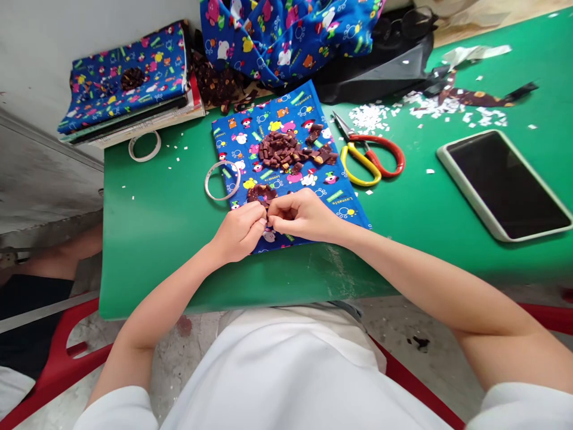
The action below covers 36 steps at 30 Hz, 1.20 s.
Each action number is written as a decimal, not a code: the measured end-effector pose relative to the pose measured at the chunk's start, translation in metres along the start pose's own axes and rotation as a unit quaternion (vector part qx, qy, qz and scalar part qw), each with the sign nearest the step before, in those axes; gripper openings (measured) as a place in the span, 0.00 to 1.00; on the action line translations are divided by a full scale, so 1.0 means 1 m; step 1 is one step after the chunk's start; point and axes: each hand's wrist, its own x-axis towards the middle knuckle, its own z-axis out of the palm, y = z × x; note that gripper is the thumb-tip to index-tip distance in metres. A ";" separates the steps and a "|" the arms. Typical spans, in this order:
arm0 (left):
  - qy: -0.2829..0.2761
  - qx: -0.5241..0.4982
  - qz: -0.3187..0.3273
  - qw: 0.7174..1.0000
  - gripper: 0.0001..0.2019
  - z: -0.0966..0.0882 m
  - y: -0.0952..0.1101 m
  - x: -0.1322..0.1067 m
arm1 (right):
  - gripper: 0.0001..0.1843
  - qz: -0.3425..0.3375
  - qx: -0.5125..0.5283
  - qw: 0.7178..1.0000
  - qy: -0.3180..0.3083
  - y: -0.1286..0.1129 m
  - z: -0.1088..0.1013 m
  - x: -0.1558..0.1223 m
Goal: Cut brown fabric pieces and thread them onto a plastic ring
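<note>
Seen from the head camera, a person in a white shirt works with both bare hands at a green table, the left hand and right hand meeting over the near part of a blue cartoon-print pad. Between and just beyond the fingertips lies a brown loop of speckled material, resting on the pad nearer the body than a heap of small brown pieces. The left fingers are curled, thumb pressed to forefinger; the right thumb and forefinger bend tip to tip, and both appear to pinch the loop's near side, though the knuckles hide the exact hold. Such close work calls, by all appearances, for one hand to steady the piece while the other adjusts it, with light pressure to avoid creasing and wrists low enough to spare the loose heap. A pale ring overlaps the pad's left edge. Scissors with red and yellow handles lie at its right, best left clear of the forearm, near scattered white scraps; a phone rests farther right.
</note>
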 end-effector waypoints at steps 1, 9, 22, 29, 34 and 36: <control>-0.003 0.000 -0.004 1.000 0.11 0.000 0.000 0.000 | 0.09 -0.001 0.000 1.000 0.000 0.000 0.000 0.000; -0.018 -0.012 -0.017 1.000 0.11 -0.001 0.002 0.000 | 0.09 -0.008 0.001 1.000 -0.004 0.000 -0.001 0.001; -0.024 -0.013 -0.008 1.000 0.11 -0.001 0.002 0.000 | 0.08 -0.018 -0.008 1.000 -0.018 -0.002 -0.001 0.000; -0.031 -0.007 -0.012 0.999 0.11 -0.001 0.002 0.001 | 0.08 -0.021 -0.012 0.999 -0.020 -0.002 -0.003 0.000; -0.033 0.000 -0.009 0.999 0.11 0.000 0.002 0.000 | 0.08 -0.020 -0.013 0.999 -0.026 -0.001 -0.002 0.000; -0.032 0.004 -0.007 0.999 0.11 0.000 0.002 0.000 | 0.08 -0.019 -0.013 0.999 -0.027 -0.002 -0.002 0.000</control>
